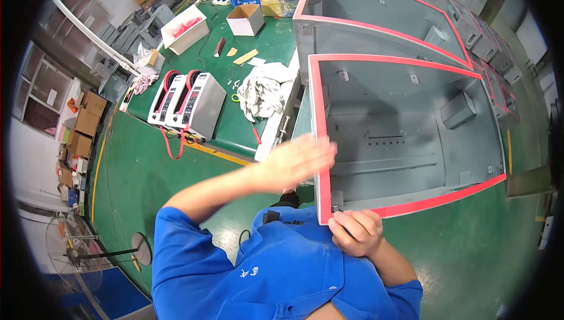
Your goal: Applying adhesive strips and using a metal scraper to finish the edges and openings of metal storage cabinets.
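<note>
In front of me stands a grey open metal box [385, 114], its rim lined with red tape [405, 207]. My left hand [298, 162] is stretched out flat over the taped left edge of the rim, its fingers slightly blurred. At the near left corner, my right hand [357, 232] has its fingers curled and closed on the box's taped corner. The palm side of that grip is hidden. Red tape also hangs in a loop from two white tape dispensers [197, 105] on the green bench to the left.
Behind this box, another taped box [382, 11] leads a row of similar ones. The green workbench [226, 123] holds a crumpled white cloth [264, 91], a small carton [245, 20] and a white bin [185, 29]. A fan [73, 252] stands at the lower left.
</note>
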A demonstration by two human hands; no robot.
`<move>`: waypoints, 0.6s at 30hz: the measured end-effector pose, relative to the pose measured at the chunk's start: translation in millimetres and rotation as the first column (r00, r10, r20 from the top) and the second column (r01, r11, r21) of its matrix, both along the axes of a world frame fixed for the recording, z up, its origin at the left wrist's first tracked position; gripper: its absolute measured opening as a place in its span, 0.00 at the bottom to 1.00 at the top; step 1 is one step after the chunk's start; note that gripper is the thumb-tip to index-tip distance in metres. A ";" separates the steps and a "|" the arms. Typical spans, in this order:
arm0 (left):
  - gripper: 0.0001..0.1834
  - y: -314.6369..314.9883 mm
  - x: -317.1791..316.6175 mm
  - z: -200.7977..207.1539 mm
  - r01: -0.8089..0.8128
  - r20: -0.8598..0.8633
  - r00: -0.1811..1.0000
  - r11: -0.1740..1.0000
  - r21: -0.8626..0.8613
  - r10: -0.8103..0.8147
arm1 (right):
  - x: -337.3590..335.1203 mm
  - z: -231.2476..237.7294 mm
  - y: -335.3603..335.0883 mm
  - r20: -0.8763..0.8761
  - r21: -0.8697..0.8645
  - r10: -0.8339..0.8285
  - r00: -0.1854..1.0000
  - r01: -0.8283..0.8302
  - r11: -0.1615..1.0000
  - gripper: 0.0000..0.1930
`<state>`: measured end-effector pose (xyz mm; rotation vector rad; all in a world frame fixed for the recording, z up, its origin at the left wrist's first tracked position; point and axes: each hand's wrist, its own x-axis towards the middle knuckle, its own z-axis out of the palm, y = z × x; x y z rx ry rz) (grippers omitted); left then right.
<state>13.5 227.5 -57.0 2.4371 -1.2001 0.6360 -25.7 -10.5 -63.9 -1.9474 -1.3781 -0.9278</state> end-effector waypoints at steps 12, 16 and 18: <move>0.31 38.3 139.8 -6.1 -0.333 0.120 0.932 0.939 -0.090 0.342 | -4.8 -3.8 -0.5 -0.001 0.004 -0.039 0.999 0.039 0.999 0.11; 0.31 30.7 124.8 -4.8 -0.456 0.114 0.883 0.890 -0.026 0.456 | -6.3 -3.3 -0.7 -0.024 0.007 -0.036 0.999 0.036 0.999 0.12; 0.31 26.5 114.1 -6.4 -0.426 0.118 0.895 0.902 -0.068 0.431 | -7.9 -3.5 -0.1 -0.039 0.014 -0.033 0.999 0.033 0.999 0.11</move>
